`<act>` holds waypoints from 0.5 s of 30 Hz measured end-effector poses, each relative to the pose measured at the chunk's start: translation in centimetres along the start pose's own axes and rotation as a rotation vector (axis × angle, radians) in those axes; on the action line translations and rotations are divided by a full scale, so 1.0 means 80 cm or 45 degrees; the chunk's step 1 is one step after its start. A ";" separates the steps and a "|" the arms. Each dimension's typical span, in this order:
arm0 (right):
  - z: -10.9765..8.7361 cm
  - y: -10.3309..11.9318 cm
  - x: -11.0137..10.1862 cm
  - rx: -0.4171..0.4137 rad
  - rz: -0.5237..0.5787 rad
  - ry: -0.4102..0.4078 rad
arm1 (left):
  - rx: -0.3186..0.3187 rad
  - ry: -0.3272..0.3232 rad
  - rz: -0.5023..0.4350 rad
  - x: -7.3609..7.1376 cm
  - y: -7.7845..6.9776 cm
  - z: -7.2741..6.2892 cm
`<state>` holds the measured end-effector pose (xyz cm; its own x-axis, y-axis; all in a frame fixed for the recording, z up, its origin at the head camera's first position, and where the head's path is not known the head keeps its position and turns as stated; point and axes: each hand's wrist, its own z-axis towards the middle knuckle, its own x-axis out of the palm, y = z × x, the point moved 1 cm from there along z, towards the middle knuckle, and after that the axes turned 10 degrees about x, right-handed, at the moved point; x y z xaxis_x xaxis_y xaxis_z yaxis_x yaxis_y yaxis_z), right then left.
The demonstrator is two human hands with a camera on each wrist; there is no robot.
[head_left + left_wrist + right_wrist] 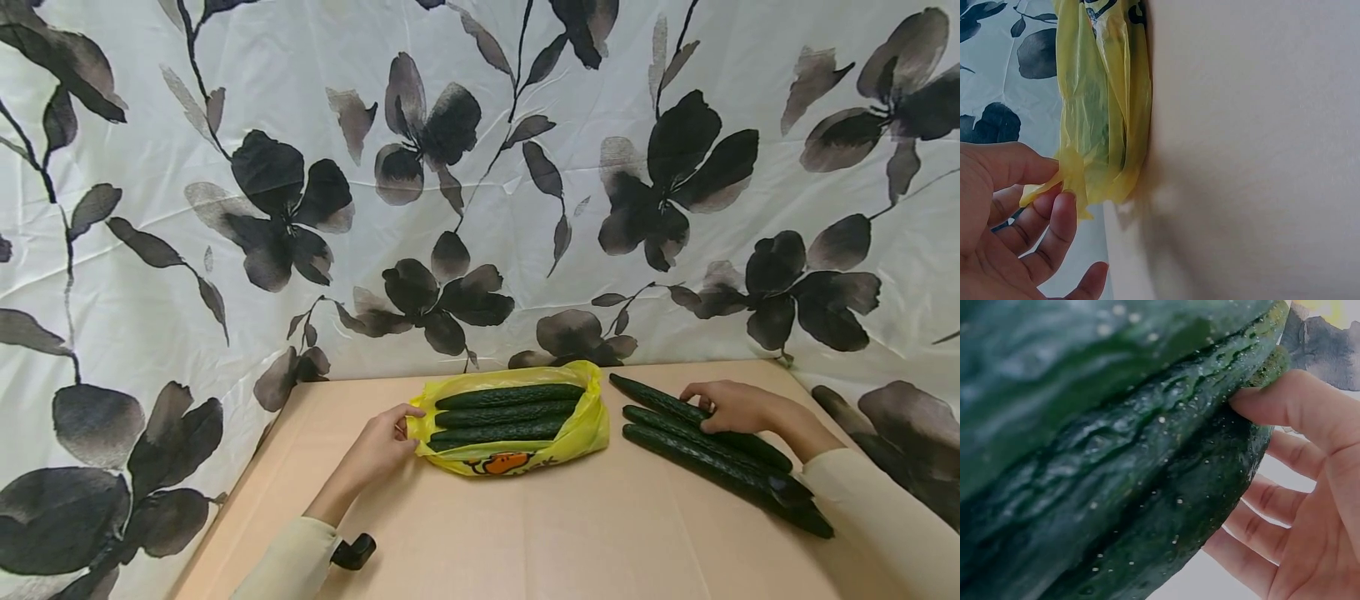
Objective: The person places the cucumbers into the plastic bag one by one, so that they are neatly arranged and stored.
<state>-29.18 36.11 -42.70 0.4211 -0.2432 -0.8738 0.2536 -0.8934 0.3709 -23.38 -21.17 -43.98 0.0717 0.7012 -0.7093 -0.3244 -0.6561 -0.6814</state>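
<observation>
A yellow plastic bag [596,429] lies on its side with its opening spread upward, and three dark green cucumbers [510,394] show inside it. My left hand [384,446] pinches a gathered end of the bag between thumb and fingers, as the left wrist view also shows. To the right of the bag, three more cucumbers [712,468] lie slantwise side by side on the table. My right hand [738,408] grips the farthest cucumber [651,395] of these, thumb on the near side and fingers round the far side. In the right wrist view the bumpy cucumbers [1166,431] fill the left.
Both hands work over a pale peach table [517,533], whose back edge runs just behind the bag. A white cloth [555,250] with dark flowers hangs behind it. A black band [354,552] sits at the left wrist.
</observation>
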 end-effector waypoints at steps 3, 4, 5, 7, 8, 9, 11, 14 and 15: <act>0.003 -0.001 -0.001 0.005 -0.025 0.006 | -0.006 -0.001 -0.001 0.000 0.000 -0.001; 0.004 -0.001 -0.001 0.009 -0.028 0.010 | -0.008 0.000 -0.002 -0.001 0.001 -0.001; 0.005 -0.001 -0.002 0.010 -0.027 0.015 | -0.009 0.000 -0.003 -0.001 0.001 -0.002; 0.005 -0.001 -0.003 0.006 -0.025 0.020 | -0.012 0.002 -0.004 -0.001 0.000 -0.002; 0.005 0.000 -0.003 0.000 -0.020 0.023 | -0.013 0.003 -0.005 -0.001 0.000 -0.002; 0.005 0.000 -0.003 -0.006 -0.014 0.024 | -0.012 0.003 -0.006 -0.001 0.000 -0.001; 0.005 0.002 -0.004 -0.020 -0.004 0.027 | -0.011 0.003 -0.003 -0.001 0.000 -0.001; 0.006 0.004 -0.007 -0.032 0.001 0.033 | -0.007 0.003 0.004 0.000 0.000 -0.001; 0.006 0.006 -0.009 -0.030 0.002 0.032 | -0.005 0.002 0.006 0.000 -0.001 -0.001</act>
<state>-29.74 35.70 -42.07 0.4435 -0.2346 -0.8650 0.2730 -0.8839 0.3797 -23.30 -21.18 -43.94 0.0720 0.6975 -0.7130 -0.3208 -0.6606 -0.6787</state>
